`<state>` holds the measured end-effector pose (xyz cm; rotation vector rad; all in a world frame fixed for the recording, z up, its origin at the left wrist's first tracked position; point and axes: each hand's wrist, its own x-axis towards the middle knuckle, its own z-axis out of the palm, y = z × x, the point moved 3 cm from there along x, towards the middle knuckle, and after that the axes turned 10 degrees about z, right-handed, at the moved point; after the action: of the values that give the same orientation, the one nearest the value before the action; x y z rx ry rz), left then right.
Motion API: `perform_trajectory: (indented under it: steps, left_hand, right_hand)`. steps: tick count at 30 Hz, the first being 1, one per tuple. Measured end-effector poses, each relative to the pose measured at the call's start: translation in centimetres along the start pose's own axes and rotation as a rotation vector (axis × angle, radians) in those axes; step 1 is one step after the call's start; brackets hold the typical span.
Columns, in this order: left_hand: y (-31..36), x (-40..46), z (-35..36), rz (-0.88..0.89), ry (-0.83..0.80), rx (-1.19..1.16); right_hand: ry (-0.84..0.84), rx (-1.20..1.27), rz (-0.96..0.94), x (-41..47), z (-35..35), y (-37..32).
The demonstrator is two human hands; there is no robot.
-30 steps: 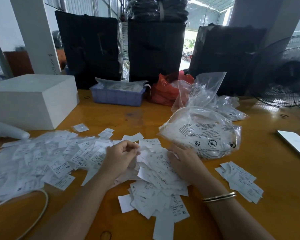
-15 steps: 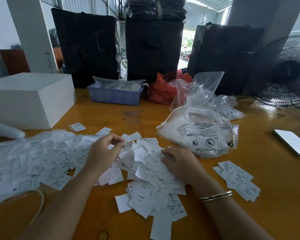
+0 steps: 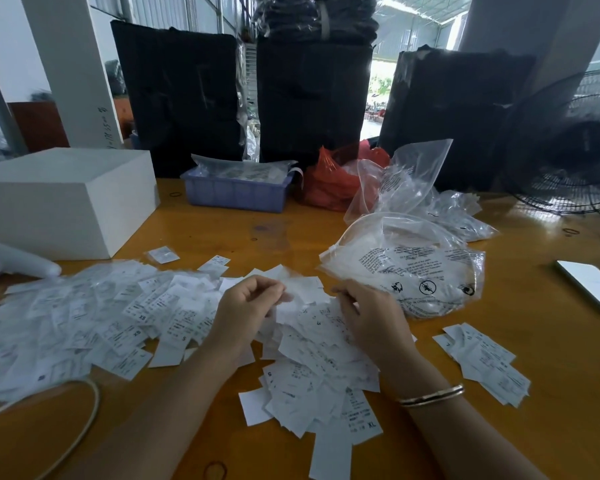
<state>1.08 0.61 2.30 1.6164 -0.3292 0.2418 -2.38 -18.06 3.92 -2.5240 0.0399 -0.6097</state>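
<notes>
A wide spread of small white printed size labels (image 3: pixel 94 317) covers the left of the wooden table (image 3: pixel 551 341), and a denser heap of labels (image 3: pixel 319 368) lies in front of me. My left hand (image 3: pixel 246 313) hovers over the heap, fingers curled, pinching a white label (image 3: pixel 300 289) at its tips. Beside it, my right hand (image 3: pixel 371 317) rests on the heap with curled fingers touching the labels; a gold bangle sits on that wrist. A small separate stack of labels (image 3: pixel 485 362) lies to the right.
A clear printed plastic bag (image 3: pixel 413 268) lies just behind my right hand, more bags and a red bag (image 3: pixel 329 181) behind it. A blue tray (image 3: pixel 236 192), a white box (image 3: pixel 59 199), a white tool (image 3: pixel 14 261), a phone (image 3: pixel 593 284), a fan (image 3: pixel 575 150) and a white cable (image 3: pixel 80 420) surround the work area.
My left hand swung left over the spread, then came back to the heap and now holds a label up. My right hand shifted slightly on the heap.
</notes>
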Motion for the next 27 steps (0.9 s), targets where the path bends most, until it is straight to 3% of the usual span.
perform_trajectory:
  steps: [4,10,14,17,23,27]
  left_hand:
    - [-0.3,0.0,0.1,-0.036,0.008,-0.074]
    - [-0.3,-0.1,0.1,-0.050,0.005,-0.096]
    - [-0.4,-0.1,-0.2,-0.066,0.039,-0.092]
    - [-0.4,0.0,-0.1,-0.076,0.047,-0.085]
    - [-0.4,0.0,-0.1,-0.058,0.050,-0.071]
    - [-0.2,-0.1,0.0,-0.039,0.010,-0.075]
  right_hand:
    - [0.039,-0.004,-0.074,-0.5,-0.1,-0.8]
    - [-0.171,-0.025,-0.098,-0.4,0.7,-1.1]
    - [-0.312,-0.285,-0.048,-0.1,0.0,0.4]
    - [-0.373,-0.316,-0.063,-0.2,0.1,0.3]
    - [-0.325,-0.138,-0.075,-0.2,0.1,0.0]
    - [-0.097,0.251,0.077,0.3,-0.6,0.3]
